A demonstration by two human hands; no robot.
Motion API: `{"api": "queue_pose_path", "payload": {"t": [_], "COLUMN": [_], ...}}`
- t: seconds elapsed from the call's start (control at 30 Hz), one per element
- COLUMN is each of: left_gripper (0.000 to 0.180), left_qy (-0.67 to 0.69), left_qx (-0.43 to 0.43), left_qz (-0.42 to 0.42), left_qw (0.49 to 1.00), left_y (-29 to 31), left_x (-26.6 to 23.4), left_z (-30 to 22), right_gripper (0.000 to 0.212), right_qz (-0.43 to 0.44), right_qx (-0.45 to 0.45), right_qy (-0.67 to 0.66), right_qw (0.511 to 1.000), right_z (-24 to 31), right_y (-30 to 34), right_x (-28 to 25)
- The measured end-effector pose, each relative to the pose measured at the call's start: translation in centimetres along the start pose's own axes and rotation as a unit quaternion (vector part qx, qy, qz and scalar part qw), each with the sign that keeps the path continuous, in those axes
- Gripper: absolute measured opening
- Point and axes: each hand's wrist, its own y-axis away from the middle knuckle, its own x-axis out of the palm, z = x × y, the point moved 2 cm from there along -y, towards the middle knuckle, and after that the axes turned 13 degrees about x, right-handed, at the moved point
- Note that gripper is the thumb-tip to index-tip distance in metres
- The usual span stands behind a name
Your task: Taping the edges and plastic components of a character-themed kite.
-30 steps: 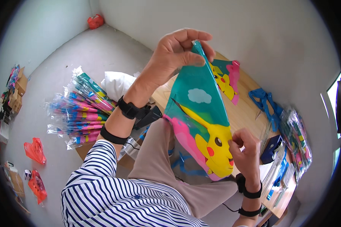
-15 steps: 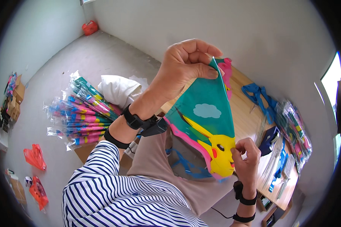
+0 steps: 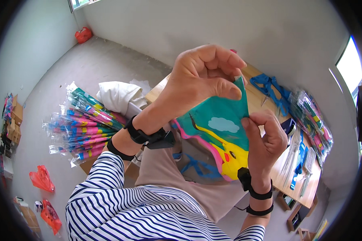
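Note:
My left hand (image 3: 207, 76) is curled about the top corner of a teal printed fabric sheet (image 3: 201, 114), thumb in front and fingers behind. The sheet carries a pale cloud, a yellow cartoon animal and a pink border. A little below, my right hand (image 3: 267, 138) pinches its right edge between thumb and forefinger. Taut between the hands, the sheet hangs down over my lap, its lower right part hidden by my right hand and wrist. Both wrists wear black straps with small devices.
Clear-wrapped colourful bundles (image 3: 88, 128) lie to the left beside white cloth (image 3: 118, 96). On the wooden table (image 3: 283, 180) at right are blue straps (image 3: 271, 90), thin rods (image 3: 292, 158) and another wrapped bundle (image 3: 311, 120). Red plastic bags (image 3: 42, 178) sit on the floor.
My right hand has slid up the sheet's right edge, nearer my left hand. The left hand's fingers have loosened around the corner. The view has shifted slightly.

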Motion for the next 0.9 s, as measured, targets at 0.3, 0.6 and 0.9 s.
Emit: {"api": "queue_pose_path", "payload": {"t": [0.3,0.6,0.9], "left_gripper": [0.029,0.024,0.028], "left_qy": [0.002,0.026,-0.002], "left_qx": [0.006,0.055,0.023], "left_qz": [-0.026,-0.012,0.02], "left_qw": [1.0,0.998,1.0], "left_y": [0.2,0.0,-0.6], "left_x": [-0.2,0.1,-0.1], "left_z": [0.3,0.8,0.4], "right_gripper": [0.012,0.01,0.014], "right_qz": [-0.026,-0.008,-0.04], "right_qx": [-0.066,-0.004,-0.122], "right_qy": [0.038,-0.015,0.076], "right_qw": [0.997,1.0,0.989], "right_z": [-0.3,-0.4,-0.3], "right_y": [0.4,0.1,-0.3], "right_x": [0.6,0.7,0.9]}}
